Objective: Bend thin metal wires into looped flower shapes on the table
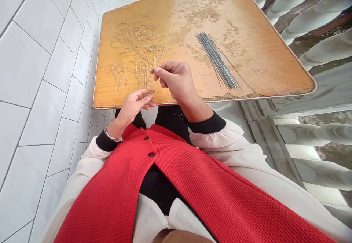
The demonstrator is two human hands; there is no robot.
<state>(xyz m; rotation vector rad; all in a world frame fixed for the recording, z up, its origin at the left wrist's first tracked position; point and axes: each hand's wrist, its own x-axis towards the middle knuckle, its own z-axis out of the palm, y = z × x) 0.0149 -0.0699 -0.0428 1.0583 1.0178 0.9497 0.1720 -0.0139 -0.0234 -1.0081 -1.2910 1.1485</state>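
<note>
Worn orange veneer tabletop (pixel 176 26), flaking in pale patches, stands between white tiles (pixel 35 89) on one side and a turned stone balustrade (pixel 310 23) on the other. A bundle of straight steel wires (pixel 217 61) lies slanted across its right half, a few strands splayed. Left of that spreads a tangle of bent wire loops (pixel 134 41), with a row of looped wire pieces (pixel 129 76) nearer the table's front edge. The right hand (pixel 173 80) is mostly closed, thumb and forefinger pinching one thin wire (pixel 151 83) above the tabletop. The left hand (pixel 134 105) is half open, fingers loosely curled close beneath that wire's lower end; whether they touch it, I cannot tell. A silver bangle (pixel 113 137) circles the left wrist, just above a red knit waistcoat (pixel 132 173).
</note>
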